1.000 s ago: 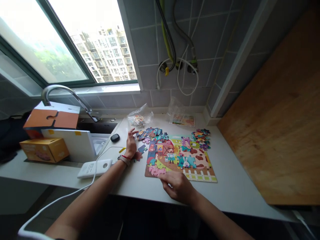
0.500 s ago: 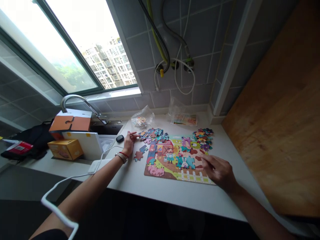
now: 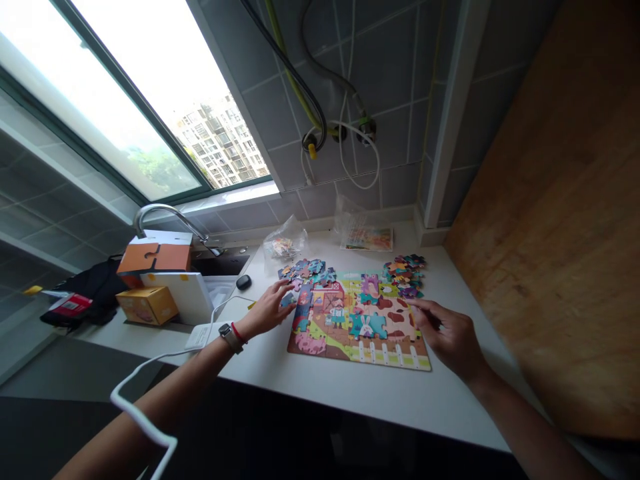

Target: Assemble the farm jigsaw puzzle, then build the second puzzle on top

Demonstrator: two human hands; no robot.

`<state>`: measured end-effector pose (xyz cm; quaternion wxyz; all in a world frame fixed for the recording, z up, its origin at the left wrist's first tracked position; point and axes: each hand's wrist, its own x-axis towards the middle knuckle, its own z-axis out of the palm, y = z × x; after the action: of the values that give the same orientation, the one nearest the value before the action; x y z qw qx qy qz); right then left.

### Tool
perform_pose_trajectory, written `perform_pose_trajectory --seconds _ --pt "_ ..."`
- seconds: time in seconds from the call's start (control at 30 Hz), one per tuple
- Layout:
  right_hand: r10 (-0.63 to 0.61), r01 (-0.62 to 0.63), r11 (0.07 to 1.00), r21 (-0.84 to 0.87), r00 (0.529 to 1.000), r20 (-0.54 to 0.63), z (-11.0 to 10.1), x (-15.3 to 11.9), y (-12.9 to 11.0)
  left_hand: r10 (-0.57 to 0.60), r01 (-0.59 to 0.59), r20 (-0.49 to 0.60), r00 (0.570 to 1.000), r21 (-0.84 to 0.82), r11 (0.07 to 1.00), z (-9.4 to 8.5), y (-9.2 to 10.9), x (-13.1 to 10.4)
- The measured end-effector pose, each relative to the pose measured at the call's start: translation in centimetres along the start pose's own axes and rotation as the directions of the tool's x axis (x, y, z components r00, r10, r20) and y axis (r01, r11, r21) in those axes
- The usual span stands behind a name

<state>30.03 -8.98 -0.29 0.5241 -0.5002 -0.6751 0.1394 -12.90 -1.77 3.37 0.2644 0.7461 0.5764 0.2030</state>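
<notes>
A farm-scene jigsaw puzzle (image 3: 320,333) lies on the counter, with a red barn, a brown-spotted cow and a white fence. Several loose pieces, including a teal rabbit piece (image 3: 367,325), rest on top of it. My left hand (image 3: 270,308) is open beside the puzzle's left edge, palm down, its fingers stretched over loose pieces and partly hiding them. At the right edge my right hand (image 3: 453,337) is closed, thumb and index finger together near the cow; anything between them is hidden. Behind the puzzle are a bluish pile of pieces (image 3: 307,270) and a darker, multicoloured pile (image 3: 405,275).
A clear bag of pieces (image 3: 284,247) and a picture leaflet (image 3: 367,239) lie toward the wall. Left are a black oval case (image 3: 243,282), a white box with a cable (image 3: 200,335), a yellow box (image 3: 147,305) and the sink (image 3: 220,263). A wooden panel (image 3: 545,233) stands right.
My left hand has moved right and nearer, over the loose pieces beside the puzzle, its fingers now stretched out. My right hand has shifted slightly right, off the cow. The view has turned a little.
</notes>
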Motion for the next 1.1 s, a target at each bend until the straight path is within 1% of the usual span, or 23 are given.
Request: perform_pose_trajectory --seconds 0.07,0.1,0.13,0.2,0.3,0.37,0.57,0.73,0.87,1.03,1.1 --pt "0.004 -0.004 1.000 0.020 1.000 0.020 0.2 0.0 0.0 0.066 -0.062 -0.011 0.998 0.227 0.972 -0.1 0.1 0.5" --pt "0.006 -0.007 1.000 0.029 1.000 0.025 0.2 0.0 0.0 0.073 -0.063 -0.018 0.997 0.321 0.945 -0.3 0.0 0.9" --pt "0.008 -0.009 0.999 0.033 1.000 0.025 0.2 0.0 0.0 0.057 -0.042 -0.029 0.998 0.375 0.926 -0.6 -0.2 1.3" --pt "0.017 -0.018 0.999 0.033 1.000 0.016 0.2 0.1 -0.1 -0.004 0.017 -0.035 0.999 0.388 0.922 -1.2 -0.9 2.1" --pt "0.033 -0.034 0.999 0.033 0.999 0.023 0.2 0.3 -0.4 -0.094 0.070 0.049 0.994 0.354 0.933 -1.9 -1.8 2.7" --pt "0.037 -0.038 0.999 0.035 0.998 0.045 0.4 0.3 -0.5 -0.145 0.105 0.102 0.984 0.320 0.942 -2.0 -2.3 2.8" --pt "0.029 -0.031 0.999 0.020 0.996 0.090 0.9 0.0 -0.4 -0.288 0.254 0.142 0.947 0.215 0.943 -1.2 -2.8 3.3" --pt "0.021 -0.022 1.000 0.010 0.994 0.104 1.1 -0.2 0.0 -0.307 0.286 0.119 0.944 0.165 0.944 -1.9 -2.6 4.0" --pt "0.010 -0.013 1.000 0.023 0.994 0.112 1.1 -0.2 0.0 -0.289 0.282 0.060 0.956 0.105 0.954 -2.8 -2.1 4.0" --pt "0.030 -0.045 0.995 0.092 0.988 0.153 1.2 -0.5 -0.2 -0.279 0.278 -0.026 0.960 -0.029 0.960 -3.7 -1.0 3.2" --pt "0.042 -0.067 0.988 0.140 0.984 0.175 1.1 -0.1 -0.9 -0.274 0.270 -0.042 0.961 -0.086 0.959 -3.7 -0.5 2.4"
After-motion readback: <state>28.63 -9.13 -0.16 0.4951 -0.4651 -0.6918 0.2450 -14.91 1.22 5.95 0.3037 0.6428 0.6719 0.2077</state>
